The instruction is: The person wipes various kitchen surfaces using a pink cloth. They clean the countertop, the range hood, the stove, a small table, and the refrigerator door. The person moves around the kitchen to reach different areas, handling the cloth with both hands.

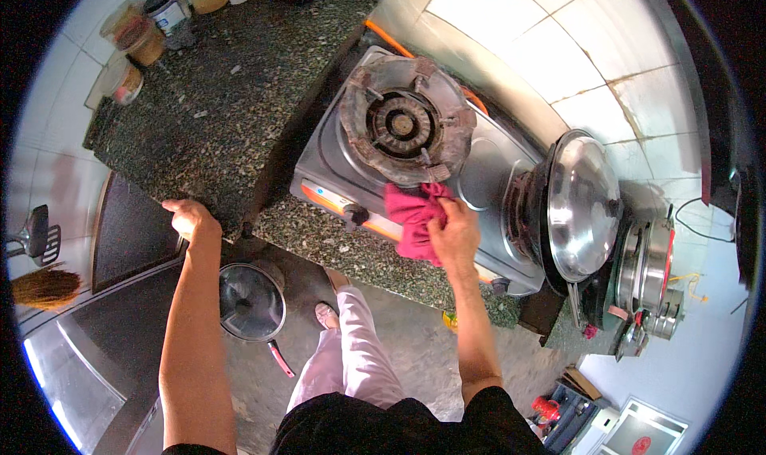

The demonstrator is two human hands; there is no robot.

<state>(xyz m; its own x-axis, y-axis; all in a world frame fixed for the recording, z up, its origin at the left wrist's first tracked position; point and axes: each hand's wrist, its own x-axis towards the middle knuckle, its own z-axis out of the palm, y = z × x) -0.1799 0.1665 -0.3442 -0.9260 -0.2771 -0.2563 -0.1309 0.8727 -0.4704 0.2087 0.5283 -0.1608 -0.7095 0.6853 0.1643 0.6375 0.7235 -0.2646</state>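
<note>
My right hand [458, 230] grips a crumpled dark pink cloth [413, 221] against the front of a steel two-burner gas stove [479, 167]. The cloth lies just below the rusty round burner ring [407, 123], beside a black control knob [356, 215]. At the left, my left hand [194, 218] rests on the edge of the speckled granite counter [221, 114]; its fingers are partly curled, and whether they are apart is unclear. On the stove's right burner stands a dark wok [543, 215] under a domed steel lid [583, 206].
Jars [170, 15] and plastic tubs [134, 36] line the counter's back left. Several steel pots [646, 269] stand right of the wok. A glass-lidded pan [251, 302] is low by my feet. An orange hose [389, 38] runs behind the stove, along the tiled wall [574, 54].
</note>
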